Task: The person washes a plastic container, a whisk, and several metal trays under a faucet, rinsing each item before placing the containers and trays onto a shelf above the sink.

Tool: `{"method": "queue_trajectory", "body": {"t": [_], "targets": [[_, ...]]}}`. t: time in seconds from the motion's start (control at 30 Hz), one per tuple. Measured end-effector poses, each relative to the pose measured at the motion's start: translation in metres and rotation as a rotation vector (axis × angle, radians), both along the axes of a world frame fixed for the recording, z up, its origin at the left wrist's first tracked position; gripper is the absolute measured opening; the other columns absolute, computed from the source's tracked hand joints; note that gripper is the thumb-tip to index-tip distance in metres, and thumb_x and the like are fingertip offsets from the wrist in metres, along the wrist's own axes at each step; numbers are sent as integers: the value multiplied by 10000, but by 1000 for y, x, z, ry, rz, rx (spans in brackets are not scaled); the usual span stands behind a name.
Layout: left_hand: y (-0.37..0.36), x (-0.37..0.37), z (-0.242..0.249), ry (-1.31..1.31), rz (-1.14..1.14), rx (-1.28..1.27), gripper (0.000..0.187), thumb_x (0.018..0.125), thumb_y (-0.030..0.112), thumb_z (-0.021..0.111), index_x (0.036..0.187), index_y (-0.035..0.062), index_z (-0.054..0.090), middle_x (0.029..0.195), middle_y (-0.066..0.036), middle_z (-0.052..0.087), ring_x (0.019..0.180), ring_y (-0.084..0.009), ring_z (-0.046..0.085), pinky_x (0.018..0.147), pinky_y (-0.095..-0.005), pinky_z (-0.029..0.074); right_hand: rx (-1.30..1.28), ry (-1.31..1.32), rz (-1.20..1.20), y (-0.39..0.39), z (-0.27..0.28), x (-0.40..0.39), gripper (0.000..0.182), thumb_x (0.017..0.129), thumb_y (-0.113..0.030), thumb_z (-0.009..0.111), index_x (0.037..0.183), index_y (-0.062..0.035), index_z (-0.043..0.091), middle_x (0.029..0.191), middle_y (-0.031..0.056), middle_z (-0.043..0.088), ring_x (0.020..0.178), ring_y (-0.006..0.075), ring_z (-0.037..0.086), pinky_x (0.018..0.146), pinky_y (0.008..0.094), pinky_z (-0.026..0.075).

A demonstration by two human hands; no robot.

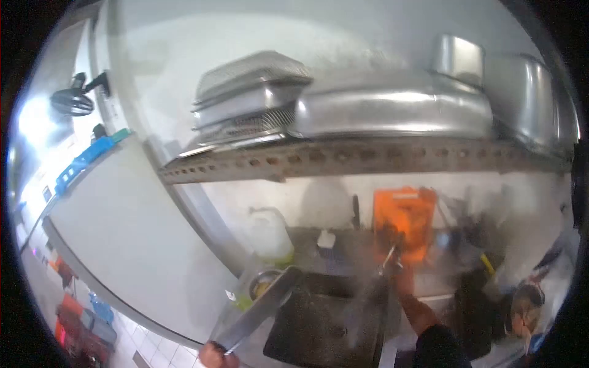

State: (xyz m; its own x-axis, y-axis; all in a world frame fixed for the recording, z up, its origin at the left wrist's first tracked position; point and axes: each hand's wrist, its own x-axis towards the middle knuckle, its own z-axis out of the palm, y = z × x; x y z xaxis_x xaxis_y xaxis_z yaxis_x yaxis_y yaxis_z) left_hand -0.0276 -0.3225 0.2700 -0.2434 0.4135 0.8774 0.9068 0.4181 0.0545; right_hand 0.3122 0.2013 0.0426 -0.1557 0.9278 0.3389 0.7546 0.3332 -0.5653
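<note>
At the lower left, my left hand [216,356] is closed around the end of a long metal utensil [267,310]. Its broad, flat, dark end points up and right, over the left side of the sink [325,328]. My right hand [402,279] reaches forward past the sink and is blurred, with fingers closed at a shiny metal tap [389,257]. A pale streak like running water drops from there into the dark basin. Behind that hand, an orange cutting board [405,214] leans against the wall.
Overhead, a perforated metal shelf [368,158] carries steel pans [392,110] and wire baskets [251,73]. A whitish jug [270,236], a small bowl [264,283] and a white-topped container [326,240] stand behind and left of the sink. A large white panel [141,233] borders the left.
</note>
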Motion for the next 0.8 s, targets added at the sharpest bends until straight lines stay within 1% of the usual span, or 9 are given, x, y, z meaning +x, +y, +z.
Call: {"method": "queue_trajectory", "body": {"t": [0.07, 0.13, 0.23, 0.33, 0.47, 0.6, 0.7, 0.73, 0.8], "targets": [[-6, 33, 83, -63, 221, 43, 351, 832, 364, 625, 730, 33, 569, 604, -128, 525, 509, -353, 497, 479, -473, 389, -187, 130, 54, 6, 15, 3, 565, 849, -251, 611, 1339, -29, 436, 1343, 214, 452, 1251, 376, 426, 1048, 424, 355], [-24, 50, 133, -99, 191, 209, 309, 808, 304, 632, 752, 6, 578, 657, -147, 583, 588, -347, 564, 525, -463, 427, -10, 192, 1, 12, 14, 2, 437, 885, -282, 574, 1227, -11, 543, 1191, 229, 548, 1169, 376, 497, 991, 420, 389], [-79, 8, 142, 166, 189, 598, 320, 847, 279, 607, 954, -22, 600, 920, -188, 641, 821, -315, 620, 728, -431, 481, -78, 61, -34, 41, -22, 14, 406, 919, -321, 539, 1184, -15, 578, 1133, 186, 588, 1085, 329, 553, 914, 427, 433], [-107, 19, 171, 75, 127, 748, 360, 860, 102, 579, 1162, -82, 509, 1203, -220, 557, 1056, -300, 559, 952, -437, 431, -300, 1537, 457, 113, -106, 14, 436, 925, -342, 549, 1212, -12, 551, 1157, 120, 596, 1044, 270, 569, 854, 440, 457], [-90, 7, 221, 356, -136, 979, 350, 847, -14, 576, 1182, -105, 532, 1205, -210, 588, 1109, -308, 567, 978, -457, 427, 70, 1087, 337, 85, -60, 17, 454, 904, -270, 600, 1254, -4, 484, 1161, 102, 593, 983, 224, 567, 822, 404, 469], [-1, 10, 325, 795, 59, 694, 278, 828, 142, 647, 1032, -47, 623, 1002, -189, 657, 922, -322, 627, 876, -458, 480, 321, 1107, 48, 18, -29, 32, 429, 879, -168, 625, 1241, -9, 460, 1122, 93, 595, 918, 188, 569, 783, 358, 481], [106, 20, 420, 979, 80, 580, 243, 767, 182, 731, 883, -4, 625, 797, -155, 639, 715, -324, 647, 694, -423, 525, 48, 888, -240, -12, -93, 73, 349, 843, -85, 624, 1156, -31, 481, 1036, 90, 591, 880, 168, 572, 745, 305, 484], [143, 41, 447, 1028, -44, 628, 153, 627, -23, 650, 749, 48, 592, 736, -133, 605, 628, -307, 604, 613, -379, 520, -42, 1080, -187, -32, -88, 84, 306, 837, -58, 600, 1120, -41, 486, 979, 80, 584, 847, 158, 564, 718, 292, 478], [205, 49, 485, 1057, -189, 519, 142, 669, -33, 563, 724, 98, 567, 693, -94, 555, 622, -286, 587, 527, -392, 477, -114, 1219, -217, -76, -90, 107, 233, 841, -38, 574, 1061, -51, 499, 890, 63, 571, 772, 140, 545, 656, 267, 458]]}}
